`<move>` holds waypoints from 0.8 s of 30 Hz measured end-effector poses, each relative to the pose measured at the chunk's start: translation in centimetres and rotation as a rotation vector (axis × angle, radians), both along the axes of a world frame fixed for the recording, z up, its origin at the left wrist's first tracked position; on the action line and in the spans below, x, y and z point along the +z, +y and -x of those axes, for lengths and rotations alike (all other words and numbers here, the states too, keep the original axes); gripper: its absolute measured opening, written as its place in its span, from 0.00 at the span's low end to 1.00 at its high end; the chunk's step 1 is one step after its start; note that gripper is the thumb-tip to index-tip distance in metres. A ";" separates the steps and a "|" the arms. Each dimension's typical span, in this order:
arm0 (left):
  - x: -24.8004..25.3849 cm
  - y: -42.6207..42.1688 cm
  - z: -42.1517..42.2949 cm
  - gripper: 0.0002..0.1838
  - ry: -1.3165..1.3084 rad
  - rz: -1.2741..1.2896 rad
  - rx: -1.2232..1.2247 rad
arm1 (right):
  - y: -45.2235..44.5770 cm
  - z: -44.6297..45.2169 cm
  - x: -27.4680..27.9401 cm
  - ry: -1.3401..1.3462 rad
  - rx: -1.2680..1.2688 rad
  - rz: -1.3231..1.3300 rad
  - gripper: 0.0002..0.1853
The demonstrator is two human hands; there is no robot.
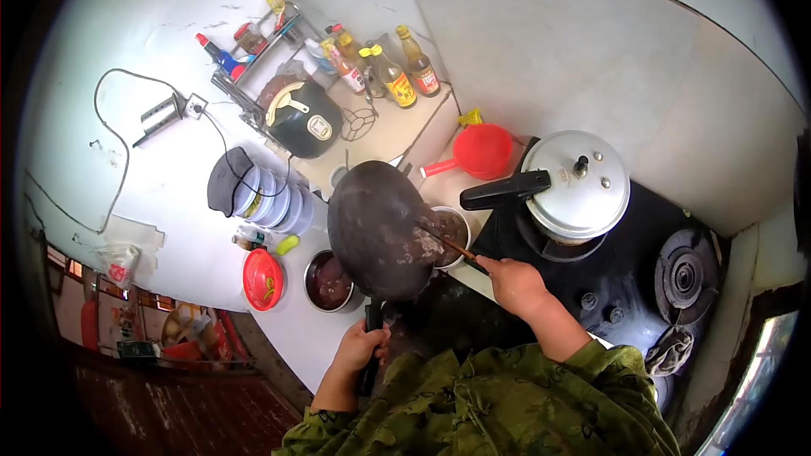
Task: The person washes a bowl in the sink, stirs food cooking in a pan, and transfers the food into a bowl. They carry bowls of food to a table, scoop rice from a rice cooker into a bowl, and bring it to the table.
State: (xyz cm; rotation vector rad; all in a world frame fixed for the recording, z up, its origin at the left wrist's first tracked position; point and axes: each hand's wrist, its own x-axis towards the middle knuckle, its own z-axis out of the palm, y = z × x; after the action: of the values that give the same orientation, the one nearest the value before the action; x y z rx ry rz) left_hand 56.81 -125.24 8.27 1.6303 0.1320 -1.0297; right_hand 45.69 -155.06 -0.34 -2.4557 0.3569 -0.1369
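Left hand: closed around the black handle (373,318) of the wok; the left hand (363,348) is seen low in the view, close to the green patterned clothing (481,405).
Right hand: narrowed around a thin brown utensil (452,243); the far end is held against the wok's edge by the right hand (517,287). Whether it is one stick or a pair cannot be told.
Wok: the dark wok (372,219) is held steeply tilted, its rim beside and partly over a pale-rimmed bowl (461,260). Brownish bits (427,247) are seen at the wok's edge, near the utensil.
Bowl: brownish food (449,228) is contained in it; part of the bowl is hidden by the wok.
Steel pot: dark red contents are held in the steel pot (351,302), which is set just left of the wok. A red basket (253,279) is placed farther left, with something green inside.
Stove: a lidded pressure cooker (583,190) is set on the black stove (541,274) — its black handle is pointed towards the wok. A bare burner (683,277) is seen at the right.
Counter: a red scoop (483,150) is laid behind the bowl — bottles (397,83) and a dark rice cooker (304,128) are stood farther back.
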 end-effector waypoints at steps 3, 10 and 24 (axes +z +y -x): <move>0.0 -0.4 0.0 0.08 -0.024 -0.019 -0.037 | 0.1 0.9 -0.7 -0.021 -0.025 -0.004 0.22; -0.2 -1.2 -0.2 0.06 -0.061 -0.033 -0.064 | -0.6 3.3 -0.1 0.011 -0.036 0.003 0.21; -0.7 -2.6 -0.7 0.08 -0.150 -0.156 -0.088 | -3.0 5.9 1.8 -0.109 -0.076 -0.190 0.19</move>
State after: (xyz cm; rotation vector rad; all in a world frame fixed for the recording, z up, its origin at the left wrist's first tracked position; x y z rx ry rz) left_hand 57.56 -127.85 7.60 1.8627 0.0407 -0.9793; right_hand 39.81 -158.07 1.43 -2.2385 0.3966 -0.2564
